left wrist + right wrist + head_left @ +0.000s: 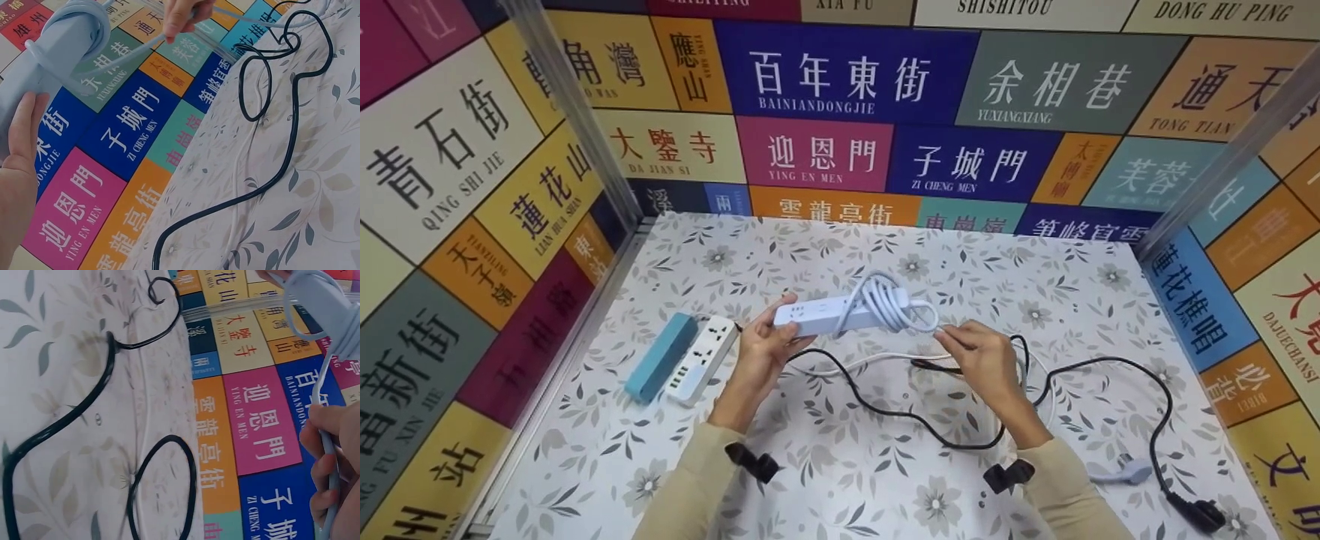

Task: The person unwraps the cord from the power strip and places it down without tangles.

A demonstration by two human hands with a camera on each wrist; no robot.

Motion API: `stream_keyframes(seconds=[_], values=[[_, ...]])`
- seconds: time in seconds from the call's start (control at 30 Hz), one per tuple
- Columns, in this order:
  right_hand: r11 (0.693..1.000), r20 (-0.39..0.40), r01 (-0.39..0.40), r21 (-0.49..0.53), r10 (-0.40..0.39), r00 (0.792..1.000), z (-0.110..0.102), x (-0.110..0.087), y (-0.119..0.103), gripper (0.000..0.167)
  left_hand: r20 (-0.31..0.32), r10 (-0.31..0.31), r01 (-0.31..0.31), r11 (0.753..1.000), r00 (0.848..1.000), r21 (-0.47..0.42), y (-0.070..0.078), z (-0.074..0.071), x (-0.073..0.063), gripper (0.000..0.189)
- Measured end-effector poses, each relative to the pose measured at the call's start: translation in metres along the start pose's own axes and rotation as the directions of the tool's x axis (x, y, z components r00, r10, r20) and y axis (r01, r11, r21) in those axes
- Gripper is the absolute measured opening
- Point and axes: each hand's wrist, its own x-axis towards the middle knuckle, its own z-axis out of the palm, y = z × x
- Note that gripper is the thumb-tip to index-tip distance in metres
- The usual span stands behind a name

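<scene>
My left hand (765,341) grips one end of a white power strip (817,316), raised above the table. Its own white cord (885,304) is looped several times round the strip's other end. Off to the right, my right hand (982,356) pinches a length of that cord close to the loops. In the right wrist view the cord (329,478) runs down through the curled fingers. The left wrist view has the strip (53,50) at upper left, with fingers (25,124) along its side.
At the left lie a teal power strip (661,358) and a white multi-socket strip (702,360). A black cord (885,411) winds across the flowered table to its black plug (1196,512). A white plug (1125,470) lies at the right. Panels with printed signs (840,71) surround the table.
</scene>
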Motion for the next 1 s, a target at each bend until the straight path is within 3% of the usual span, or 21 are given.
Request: stream_keyframes(seconds=[0.2, 0.43, 0.57, 0.67, 0.9, 1.0], values=[[0.99, -0.095, -0.115, 0.08, 0.122, 0.988, -0.011, 0.004, -0.01, 0.015, -0.012, -0.015, 0.015, 1.0, 1.0, 0.024, -0.004, 0.001, 0.0, 0.066], [0.955, -0.184, -0.231, 0.189, 0.265, 0.947, -0.027, 0.01, -0.036, 0.015, -0.031, -0.008, 0.009, 0.999, 0.999, 0.032, -0.006, 0.001, 0.002, 0.064], [0.933, -0.186, -0.274, 0.232, 0.319, 0.929, -0.04, 0.009, -0.055, 0.015, -0.058, 0.002, 0.001, 0.999, 0.998, 0.037, -0.004, 0.0, 0.003, 0.063], [0.929, -0.164, -0.263, 0.26, 0.311, 0.936, -0.045, 0.006, -0.058, 0.015, -0.066, 0.001, 0.0, 1.0, 0.998, 0.021, -0.002, 0.0, 0.004, 0.063], [0.903, -0.074, -0.275, 0.33, 0.315, 0.946, -0.044, -0.012, -0.025, 0.017, -0.068, 0.017, -0.017, 1.0, 0.998, 0.001, 0.003, 0.003, 0.007, 0.065], [0.914, -0.046, -0.233, 0.333, 0.263, 0.964, -0.046, -0.015, -0.031, 0.016, -0.072, 0.037, -0.038, 0.999, 0.997, -0.018, 0.006, 0.003, 0.008, 0.068]])
